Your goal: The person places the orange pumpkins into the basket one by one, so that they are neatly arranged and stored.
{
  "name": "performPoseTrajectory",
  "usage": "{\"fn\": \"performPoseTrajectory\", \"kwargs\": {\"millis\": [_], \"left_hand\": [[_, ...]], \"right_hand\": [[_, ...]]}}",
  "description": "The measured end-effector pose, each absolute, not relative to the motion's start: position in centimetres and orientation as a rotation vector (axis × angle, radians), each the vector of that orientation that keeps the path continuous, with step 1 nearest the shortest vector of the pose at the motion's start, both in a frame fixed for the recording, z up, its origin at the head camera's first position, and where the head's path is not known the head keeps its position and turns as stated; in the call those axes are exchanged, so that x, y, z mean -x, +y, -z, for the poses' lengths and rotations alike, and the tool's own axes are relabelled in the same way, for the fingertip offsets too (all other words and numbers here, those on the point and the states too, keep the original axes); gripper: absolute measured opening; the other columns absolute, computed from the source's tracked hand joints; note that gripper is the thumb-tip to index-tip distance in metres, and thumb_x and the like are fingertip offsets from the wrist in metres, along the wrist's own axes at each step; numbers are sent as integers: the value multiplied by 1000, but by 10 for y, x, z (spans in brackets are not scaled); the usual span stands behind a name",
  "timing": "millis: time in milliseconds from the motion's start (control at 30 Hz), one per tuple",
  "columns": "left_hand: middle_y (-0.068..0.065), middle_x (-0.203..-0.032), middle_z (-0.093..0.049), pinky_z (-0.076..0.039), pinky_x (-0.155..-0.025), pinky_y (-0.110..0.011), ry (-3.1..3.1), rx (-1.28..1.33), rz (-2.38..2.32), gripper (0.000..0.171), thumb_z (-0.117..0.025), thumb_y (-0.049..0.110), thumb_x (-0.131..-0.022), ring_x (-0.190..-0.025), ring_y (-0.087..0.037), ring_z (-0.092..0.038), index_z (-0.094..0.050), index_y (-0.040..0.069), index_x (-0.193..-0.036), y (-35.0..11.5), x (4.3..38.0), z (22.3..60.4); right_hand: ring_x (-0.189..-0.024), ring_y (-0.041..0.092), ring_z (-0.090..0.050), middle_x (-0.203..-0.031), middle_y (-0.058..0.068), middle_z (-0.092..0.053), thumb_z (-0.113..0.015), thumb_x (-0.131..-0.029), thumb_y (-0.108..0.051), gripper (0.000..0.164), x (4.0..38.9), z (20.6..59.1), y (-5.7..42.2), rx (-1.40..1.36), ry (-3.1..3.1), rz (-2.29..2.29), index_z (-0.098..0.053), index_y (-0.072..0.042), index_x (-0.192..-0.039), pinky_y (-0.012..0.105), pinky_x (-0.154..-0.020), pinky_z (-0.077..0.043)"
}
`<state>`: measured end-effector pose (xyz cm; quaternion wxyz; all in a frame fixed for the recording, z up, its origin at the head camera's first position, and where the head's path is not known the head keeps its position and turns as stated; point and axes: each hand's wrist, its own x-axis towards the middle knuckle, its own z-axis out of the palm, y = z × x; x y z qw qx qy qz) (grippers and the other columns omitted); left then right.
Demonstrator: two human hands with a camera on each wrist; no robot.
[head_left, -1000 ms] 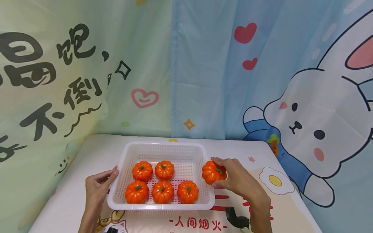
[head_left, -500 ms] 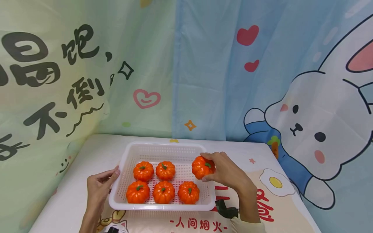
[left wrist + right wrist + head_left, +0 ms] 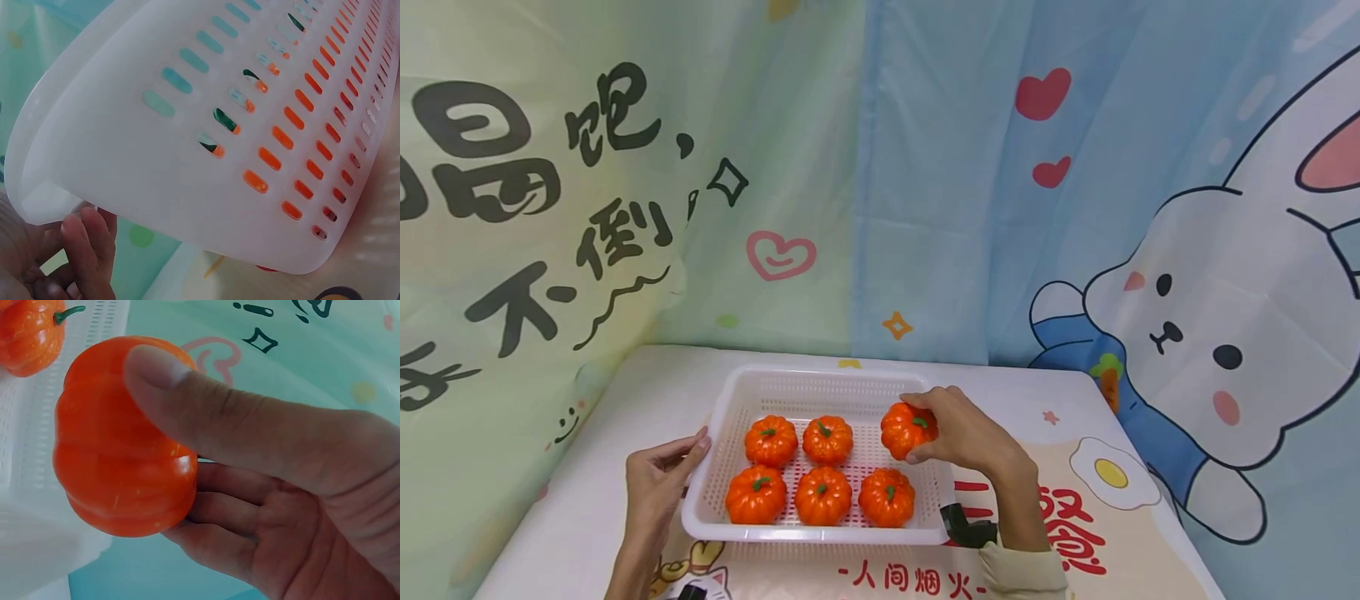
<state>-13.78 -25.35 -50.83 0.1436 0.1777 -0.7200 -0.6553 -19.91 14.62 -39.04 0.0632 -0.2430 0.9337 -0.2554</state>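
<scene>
My right hand (image 3: 965, 433) pinches a small orange toy pumpkin (image 3: 904, 431) with a green stem, over the right part of a white plastic basket (image 3: 816, 533). In the right wrist view, the thumb lies across the near side of this pumpkin (image 3: 119, 444) and the fingers are behind it. Several matching pumpkins sit in the basket: two at the back, such as the back left one (image 3: 771, 441), and three along the front, such as the middle one (image 3: 823, 496). At the basket's left side, my left hand (image 3: 658, 475) holds the rim; its curled fingertips (image 3: 94, 234) show under the rim.
A white table (image 3: 587, 467) with a printed cover bears the basket. Behind it hangs a printed curtain (image 3: 925, 208) with a cartoon rabbit on the right. A dark strap (image 3: 966, 527) is at my right wrist, above a pale sleeve (image 3: 1022, 571).
My right hand has carried its pumpkin leftward, from beyond the basket's right rim to over the basket's inside. The left hand stays at the left rim.
</scene>
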Motion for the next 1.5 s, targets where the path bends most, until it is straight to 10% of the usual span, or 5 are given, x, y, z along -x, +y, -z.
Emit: {"fn": "performPoseTrajectory", "kwargs": {"millis": [300,900,1500], "left_hand": [[7,-106,-85,-66,-60,-27,-2059,-517,1870,32,-84,19,-98,-70,-5,-75,-81,-4,-120,-252,137,507],[37,-81,-74,-65,-61,-23,-2081,-488,1870,40,-81,18,-100,-69,-3,-72,-75,-11,-126,-251,136,506],[24,-94,-81,-65,-62,-24,-2089,-508,1852,39,-82,22,-100,-70,-5,-73,-77,-8,-126,-253,137,508]], "right_hand": [[-115,23,-58,-127,7,-74,-97,-82,-17,71,208,396,137,754,2790,769,-69,-6,-146,41,-99,-63],[-114,22,-62,-126,9,-75,-98,-79,-10,70,228,418,121,820,2715,741,-71,0,-142,44,-104,-64],[-104,20,-55,-106,2,-67,-99,-76,-7,63,243,437,112,665,2708,724,-74,-1,-133,39,-97,-60]]}}
